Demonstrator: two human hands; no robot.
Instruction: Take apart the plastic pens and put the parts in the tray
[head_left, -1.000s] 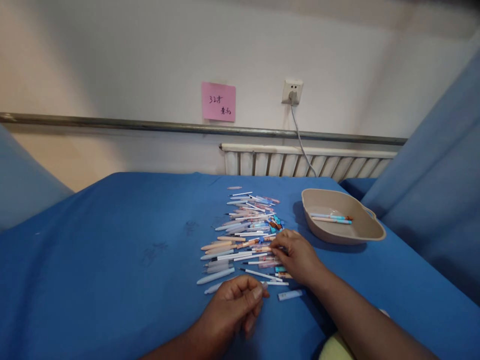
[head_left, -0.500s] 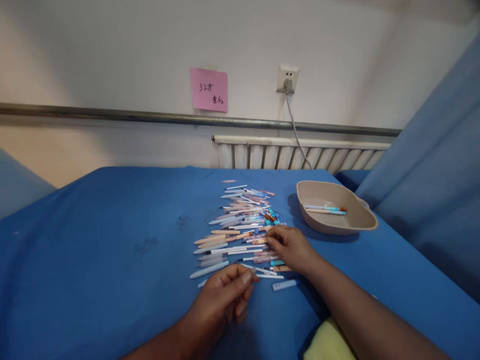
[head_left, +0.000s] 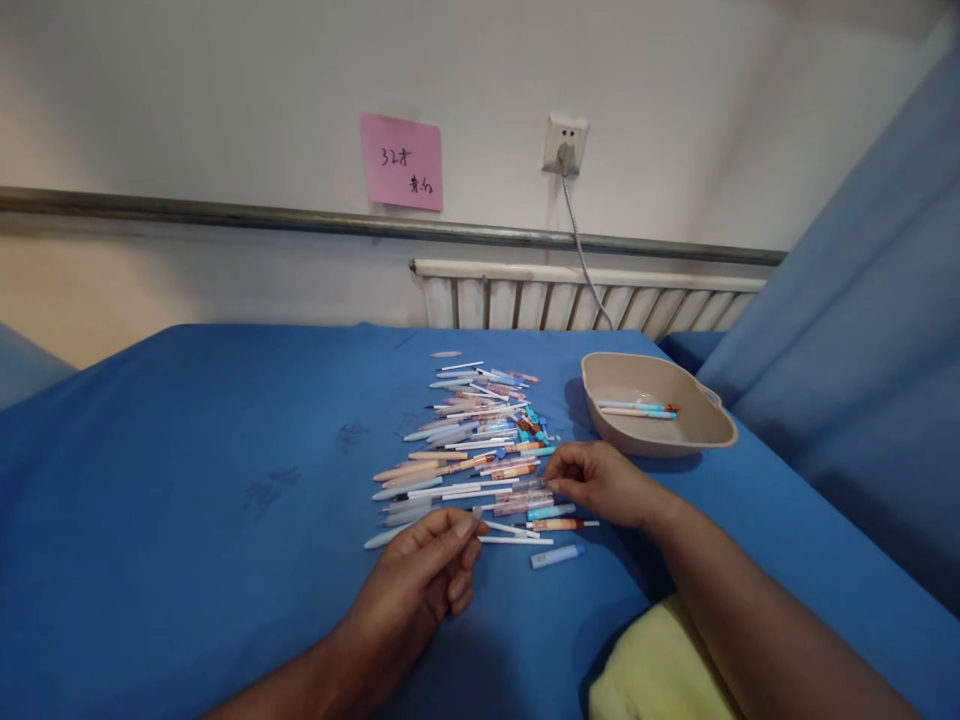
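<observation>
White refills lie roughly crosswise (visible dark tips pointing left).

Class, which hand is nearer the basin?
Right. The right hand is just in front of the basin, at its left end; the left hand is farther off to the left.

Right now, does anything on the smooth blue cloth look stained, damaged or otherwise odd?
Yes: a larger dark, scribbly smudge and a smaller dark smudge mark the smooth blue cloth, left of the spread of pastel plastic pen parts. They stand out against its plain colour; I cannot tell what made them.
</observation>
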